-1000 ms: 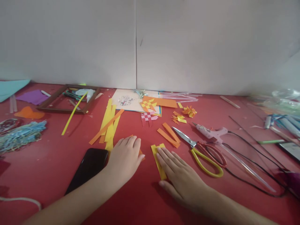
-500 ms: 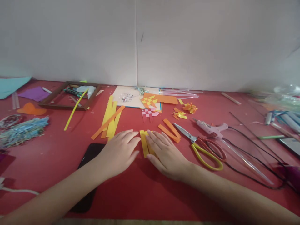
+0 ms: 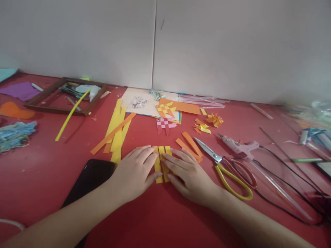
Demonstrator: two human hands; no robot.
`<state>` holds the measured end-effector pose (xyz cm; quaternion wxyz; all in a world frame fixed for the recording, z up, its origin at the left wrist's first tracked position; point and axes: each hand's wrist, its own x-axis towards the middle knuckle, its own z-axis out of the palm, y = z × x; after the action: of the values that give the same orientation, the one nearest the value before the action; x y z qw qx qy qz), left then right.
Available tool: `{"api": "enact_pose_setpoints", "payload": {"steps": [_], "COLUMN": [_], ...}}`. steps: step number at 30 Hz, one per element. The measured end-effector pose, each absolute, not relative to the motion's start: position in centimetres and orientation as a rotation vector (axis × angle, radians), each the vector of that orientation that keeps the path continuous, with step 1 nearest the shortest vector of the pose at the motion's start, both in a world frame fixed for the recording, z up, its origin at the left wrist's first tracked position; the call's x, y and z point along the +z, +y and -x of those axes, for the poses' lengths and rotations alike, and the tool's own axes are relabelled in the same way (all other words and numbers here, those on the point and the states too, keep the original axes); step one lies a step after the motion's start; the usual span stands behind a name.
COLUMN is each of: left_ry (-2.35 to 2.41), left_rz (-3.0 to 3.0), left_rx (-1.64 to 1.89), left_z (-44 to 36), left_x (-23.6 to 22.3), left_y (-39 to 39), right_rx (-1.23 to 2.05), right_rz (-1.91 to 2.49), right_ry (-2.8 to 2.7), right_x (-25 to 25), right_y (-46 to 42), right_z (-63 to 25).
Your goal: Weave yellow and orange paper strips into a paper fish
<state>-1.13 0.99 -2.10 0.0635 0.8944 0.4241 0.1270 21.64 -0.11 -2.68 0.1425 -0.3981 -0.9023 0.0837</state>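
Note:
Short yellow paper strips (image 3: 161, 164) lie side by side on the red table (image 3: 51, 165), running away from me. My left hand (image 3: 136, 174) lies flat, its fingertips resting on the strips' left side. My right hand (image 3: 188, 174) also lies flat with fingers stretched out, touching their right side. Neither hand grips anything. Two orange strips (image 3: 188, 146) lie just beyond my right hand. A black phone (image 3: 89, 179) sits beside my left wrist.
Yellow-handled scissors (image 3: 227, 170) and a pink glue gun (image 3: 239, 146) with black cord lie to the right. Long yellow and orange strips (image 3: 116, 132), woven paper pieces (image 3: 165, 109), a wooden frame (image 3: 62, 94) and blue yarn (image 3: 14, 134) lie further back and to the left. A grey wall stands behind.
My right hand slid the yellow strips leftward to the middle, where my left hand's fingers met them. The strips now lie spread side by side between both hands.

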Motion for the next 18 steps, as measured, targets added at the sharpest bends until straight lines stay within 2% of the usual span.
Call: {"api": "enact_pose_setpoints", "payload": {"steps": [18], "left_ry": [1.184], "left_rz": [-2.777], "left_rx": [0.556], "left_z": [0.2], "left_x": [-2.6], "left_y": [0.4], "right_rx": [0.116], "right_rz": [1.170], "right_ry": [-2.464], "right_x": [-3.1], "right_y": [0.1], "right_z": [-23.1]}}
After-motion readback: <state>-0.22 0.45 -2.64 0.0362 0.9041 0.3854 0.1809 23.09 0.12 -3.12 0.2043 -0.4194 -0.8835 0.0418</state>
